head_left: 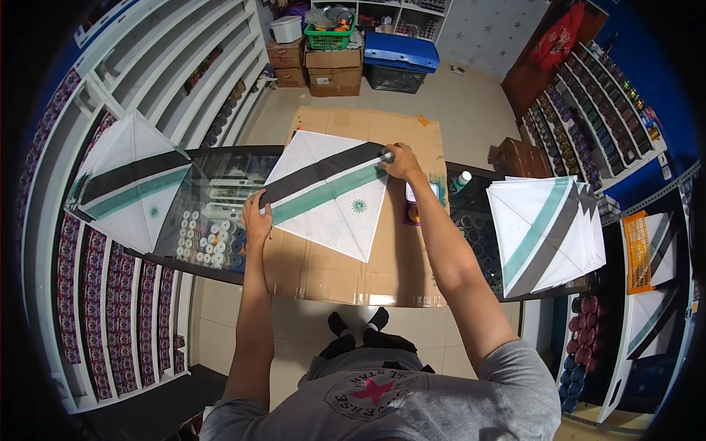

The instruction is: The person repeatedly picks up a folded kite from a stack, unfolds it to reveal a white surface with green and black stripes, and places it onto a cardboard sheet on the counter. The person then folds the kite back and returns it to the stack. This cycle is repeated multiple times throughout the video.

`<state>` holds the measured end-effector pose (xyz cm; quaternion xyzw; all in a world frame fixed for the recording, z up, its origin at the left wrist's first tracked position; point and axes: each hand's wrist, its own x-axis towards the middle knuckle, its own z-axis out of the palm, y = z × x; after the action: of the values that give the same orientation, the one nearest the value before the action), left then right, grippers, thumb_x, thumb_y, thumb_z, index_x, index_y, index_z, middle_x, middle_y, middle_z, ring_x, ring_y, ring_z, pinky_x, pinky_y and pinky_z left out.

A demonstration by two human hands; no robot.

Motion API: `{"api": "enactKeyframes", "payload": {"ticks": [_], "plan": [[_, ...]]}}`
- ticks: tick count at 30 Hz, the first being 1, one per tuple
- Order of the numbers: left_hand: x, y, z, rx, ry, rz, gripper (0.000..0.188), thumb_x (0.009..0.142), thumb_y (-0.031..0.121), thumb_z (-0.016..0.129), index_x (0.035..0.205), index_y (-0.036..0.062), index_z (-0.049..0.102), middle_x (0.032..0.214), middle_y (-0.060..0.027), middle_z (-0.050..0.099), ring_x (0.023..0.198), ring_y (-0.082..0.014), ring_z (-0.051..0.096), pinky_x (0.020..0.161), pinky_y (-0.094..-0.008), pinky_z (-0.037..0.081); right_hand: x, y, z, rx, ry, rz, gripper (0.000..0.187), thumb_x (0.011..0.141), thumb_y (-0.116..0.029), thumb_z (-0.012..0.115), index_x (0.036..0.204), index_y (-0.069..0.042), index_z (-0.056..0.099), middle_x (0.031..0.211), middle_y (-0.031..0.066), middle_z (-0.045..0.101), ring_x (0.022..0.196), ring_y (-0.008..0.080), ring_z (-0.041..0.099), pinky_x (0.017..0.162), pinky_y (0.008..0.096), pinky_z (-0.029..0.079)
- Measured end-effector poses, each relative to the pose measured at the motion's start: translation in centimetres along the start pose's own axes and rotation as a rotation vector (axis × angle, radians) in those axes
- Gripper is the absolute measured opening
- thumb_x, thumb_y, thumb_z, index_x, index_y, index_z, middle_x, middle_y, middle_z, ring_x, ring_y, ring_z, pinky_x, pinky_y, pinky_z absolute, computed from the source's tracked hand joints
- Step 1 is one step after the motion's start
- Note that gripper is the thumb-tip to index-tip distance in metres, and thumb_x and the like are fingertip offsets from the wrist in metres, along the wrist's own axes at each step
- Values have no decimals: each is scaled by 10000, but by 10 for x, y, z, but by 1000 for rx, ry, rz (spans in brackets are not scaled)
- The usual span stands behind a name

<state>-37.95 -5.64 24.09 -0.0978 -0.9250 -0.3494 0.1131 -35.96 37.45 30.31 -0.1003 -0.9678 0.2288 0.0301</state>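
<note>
A white diamond-shaped kite (316,158) with a black band, a green band and a small green sun-like emblem lies on a flat cardboard sheet (346,283). Its left corner is pinched by my left hand (256,217), fingers closed at the edge. My right hand (401,162) is closed at the right corner, where the bands end. A bit of green shows at its fingertips; whether that is the band or a separate small piece I cannot tell. Close to my right forearm, a small open container (413,209) is partly hidden.
The cardboard rests on a glass-topped counter (254,163) with white spools (202,239) under the glass. Stacked similar kites lie at left (132,173) and right (540,228). A green bottle with a white cap (460,181) stands right of the cardboard. Shelves (184,81) line the left wall.
</note>
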Motion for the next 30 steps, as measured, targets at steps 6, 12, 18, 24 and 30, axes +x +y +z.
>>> {"api": "enactKeyframes", "payload": {"ticks": [6,12,18,24,30], "plan": [[-3,-13,-18,-28,-59,58,455,815,18,659,1238,180,615,1199,-116,552,1160,-315,518,995,-423,386,20,-8,15,-74,-109,118,431,718,-317,778,1130,-246,672,1278,106,542,1294,308,416,1030,546,335],[2,-10,-18,-166,-24,61,311,774,-77,615,1007,109,705,1075,-134,545,1040,-316,564,912,-375,447,27,10,18,45,80,101,309,697,-202,778,995,-185,700,1100,114,602,1104,305,573,907,496,420],[18,5,-35,-240,56,75,224,793,-43,616,949,81,718,1028,-127,583,1032,-297,572,932,-359,440,25,15,-18,185,261,-64,297,704,-144,780,980,-80,693,960,141,643,910,291,639,809,361,504],[56,57,-80,-339,167,200,171,832,-17,599,931,56,718,1016,-116,624,1008,-273,592,926,-338,435,4,-15,-99,388,320,-95,272,705,-115,756,967,-56,709,923,152,706,864,281,666,814,371,511],[83,96,-119,-389,211,298,154,879,8,586,973,14,708,1048,-83,617,1003,-198,593,889,-277,430,-19,-35,-154,363,463,-134,241,721,-120,758,942,-55,690,910,132,708,867,283,674,809,378,512]]}}
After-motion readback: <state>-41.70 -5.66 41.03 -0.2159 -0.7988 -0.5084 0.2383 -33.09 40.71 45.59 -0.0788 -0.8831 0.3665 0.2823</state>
